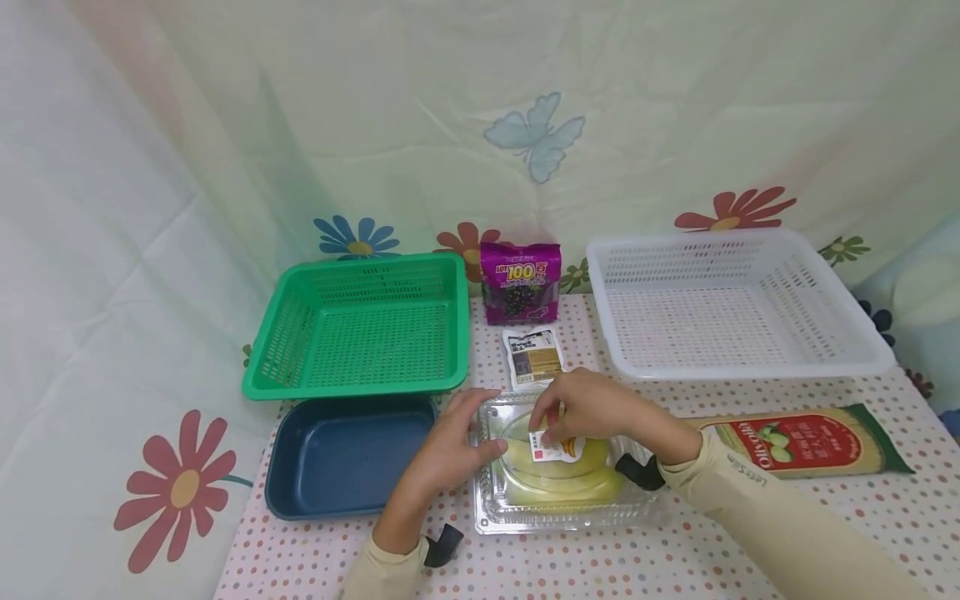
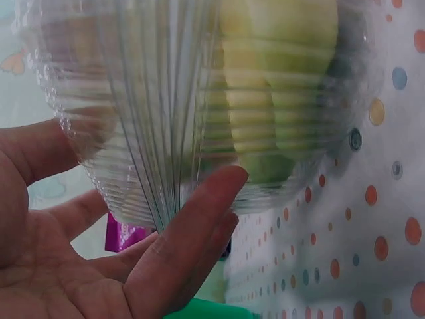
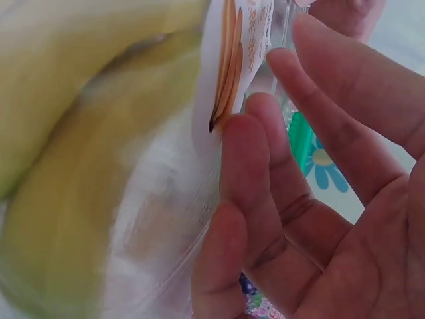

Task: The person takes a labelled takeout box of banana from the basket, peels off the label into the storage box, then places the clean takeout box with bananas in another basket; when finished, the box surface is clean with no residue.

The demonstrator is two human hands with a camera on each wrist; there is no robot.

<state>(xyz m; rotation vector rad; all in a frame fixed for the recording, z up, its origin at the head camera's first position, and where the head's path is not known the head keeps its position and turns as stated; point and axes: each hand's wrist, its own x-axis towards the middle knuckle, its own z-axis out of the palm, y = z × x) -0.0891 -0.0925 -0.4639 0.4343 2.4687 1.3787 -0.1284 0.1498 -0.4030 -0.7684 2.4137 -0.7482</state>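
Observation:
A clear plastic clamshell box (image 1: pixel 570 521) of yellow-green bananas (image 2: pixel 285 73) lies flat on the table in front of me. At its left side, my left hand (image 1: pixel 450 446) holds the box, thumb over the lid and fingers along the side. In the left wrist view its ribbed rim passes between the thumb and the lower fingers. My right hand (image 1: pixel 588 408) is over the lid, its thumb and fingertips pinching a white label (image 1: pixel 553 447) with a banana picture. The right wrist view shows the label (image 3: pixel 232 60) edge-on, standing up from the lid at the fingertips.
A green basket (image 1: pixel 352 390) and a dark blue tub (image 1: pixel 330 512) stand at the left. Behind the box are a white-and-brown packet (image 1: pixel 534 358) and a purple candy bag (image 1: pixel 521 283). A white basket (image 1: pixel 750 372) and a pasta pack (image 1: pixel 810 442) sit at the right.

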